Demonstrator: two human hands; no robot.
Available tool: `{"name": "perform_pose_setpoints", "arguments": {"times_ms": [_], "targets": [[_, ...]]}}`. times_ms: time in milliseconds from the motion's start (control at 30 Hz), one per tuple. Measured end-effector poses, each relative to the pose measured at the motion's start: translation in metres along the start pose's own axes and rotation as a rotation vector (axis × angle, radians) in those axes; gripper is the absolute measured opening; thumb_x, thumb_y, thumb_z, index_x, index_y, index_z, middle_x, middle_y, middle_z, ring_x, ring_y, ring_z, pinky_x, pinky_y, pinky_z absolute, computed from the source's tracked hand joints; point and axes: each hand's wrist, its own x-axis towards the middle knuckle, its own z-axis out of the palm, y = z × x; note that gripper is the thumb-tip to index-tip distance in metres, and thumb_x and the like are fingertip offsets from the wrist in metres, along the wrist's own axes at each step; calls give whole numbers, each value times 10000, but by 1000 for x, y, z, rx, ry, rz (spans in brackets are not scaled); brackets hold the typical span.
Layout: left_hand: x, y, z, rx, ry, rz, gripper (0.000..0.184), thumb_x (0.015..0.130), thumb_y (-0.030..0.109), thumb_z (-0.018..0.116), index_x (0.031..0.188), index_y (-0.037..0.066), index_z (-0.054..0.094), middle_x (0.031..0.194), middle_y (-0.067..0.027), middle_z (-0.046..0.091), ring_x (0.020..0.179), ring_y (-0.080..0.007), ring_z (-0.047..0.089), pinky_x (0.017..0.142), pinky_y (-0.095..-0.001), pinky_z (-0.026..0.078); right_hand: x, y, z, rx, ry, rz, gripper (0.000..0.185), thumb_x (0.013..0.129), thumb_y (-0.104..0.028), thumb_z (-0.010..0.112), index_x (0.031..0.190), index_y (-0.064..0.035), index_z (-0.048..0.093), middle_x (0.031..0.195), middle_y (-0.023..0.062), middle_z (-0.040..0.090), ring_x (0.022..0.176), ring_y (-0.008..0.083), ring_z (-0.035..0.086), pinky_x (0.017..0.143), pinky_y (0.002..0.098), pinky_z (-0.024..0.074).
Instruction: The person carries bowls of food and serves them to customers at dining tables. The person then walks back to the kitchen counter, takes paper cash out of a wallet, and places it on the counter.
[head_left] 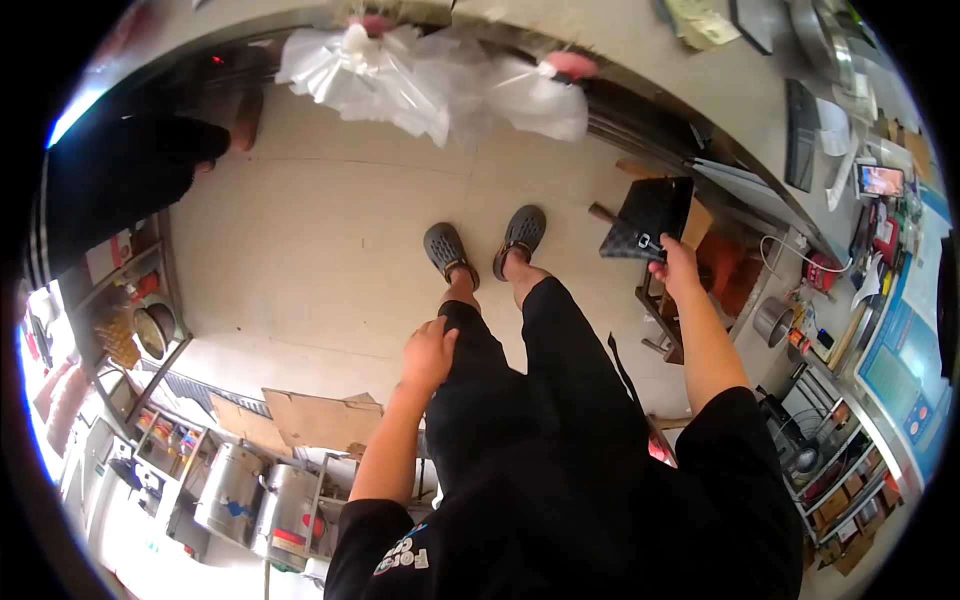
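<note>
My right hand (676, 264) grips the lower edge of a dark checked pouch (648, 217) with a small metal clasp, held out to the right above a wooden stool (660, 318). My left hand (430, 355) hangs beside my left thigh with nothing visible in it, its fingers lying close together near the black shorts (470, 350). Both of my feet stand on the pale floor in grey clogs (445, 250).
Plastic bags (375, 75) hang from the counter edge ahead. Another person (130, 180) is at the upper left. Metal pots (232, 485) and cardboard (320, 418) stand at the lower left. A cluttered counter and shelves (835, 470) line the right.
</note>
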Motion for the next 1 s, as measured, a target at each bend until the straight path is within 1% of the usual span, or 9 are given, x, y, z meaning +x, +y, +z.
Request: {"name": "perform_pose_setpoints", "arguments": {"times_ms": [200, 300, 367, 400, 467, 567, 733, 867, 1000], "targets": [[-8, -57, 36, -9, -5, -110, 314, 888, 224, 527, 1097, -7, 566, 1018, -202, 609, 949, -385, 571, 817, -450, 463, 78, -14, 26, 279, 24, -58, 227, 878, -280, 577, 902, -57, 542, 682, 67, 588, 438, 194, 557, 359, 266, 439], [-1, -74, 47, 29, -1, -186, 309, 880, 225, 539, 1091, 2, 576, 1031, -206, 609, 964, -385, 570, 829, -445, 464, 144, -40, 18, 484, 104, -46, 225, 883, -255, 573, 952, -47, 521, 697, 100, 590, 470, 238, 574, 410, 286, 492], [0, -84, 52, 73, 13, -243, 309, 876, 228, 546, 1089, 7, 581, 1037, -212, 609, 966, -386, 572, 830, -444, 465, 182, -60, 5, 703, 73, -162, 247, 893, -234, 557, 1030, -43, 478, 800, 134, 600, 525, 274, 591, 457, 326, 528], [5, -88, 55, 80, 25, -260, 311, 874, 229, 548, 1090, 8, 582, 1039, -215, 609, 965, -388, 574, 829, -445, 466, 200, -75, -3, 708, 66, -171, 247, 893, -234, 557, 1030, -43, 478, 800, 134, 600, 525, 274, 591, 457, 326, 528], [13, -90, 58, 91, 58, -270, 312, 875, 226, 548, 1095, 7, 583, 1035, -221, 610, 957, -396, 576, 825, -450, 467, 231, -102, -20, 731, 171, -155, 272, 897, -234, 548, 1082, -65, 445, 904, 124, 596, 577, 287, 598, 482, 341, 531], [23, -95, 64, 59, 78, -332, 298, 881, 209, 535, 1087, -1, 587, 1033, -232, 609, 960, -403, 573, 829, -447, 468, 270, -132, -39, 762, 335, -326, 280, 897, -235, 533, 1093, -50, 459, 822, 164, 587, 656, 324, 611, 543, 392, 542], [34, -104, 77, 74, 118, -368, 307, 882, 210, 533, 1093, -5, 584, 1071, -231, 600, 994, -398, 568, 857, -444, 462, 312, -158, -53, 809, 404, -456, 248, 890, -212, 520, 1060, -38, 469, 806, 149, 586, 640, 298, 598, 517, 374, 520], [42, -94, 82, 64, 113, -372, 312, 881, 208, 530, 1109, 1, 578, 1091, -221, 596, 1010, -392, 565, 867, -438, 459, 335, -153, -58, 794, 427, -477, 225, 885, -194, 509, 1033, -28, 478, 792, 137, 586, 627, 278, 589, 497, 359, 502], [39, -79, 82, 46, 99, -380, 313, 878, 205, 535, 1119, 8, 573, 1090, -212, 598, 1014, -385, 564, 862, -431, 461, 341, -107, -49, 636, 423, -523, 202, 880, -176, 499, 1006, -18, 486, 779, 125, 586, 614, 257, 579, 476, 345, 485]]}}
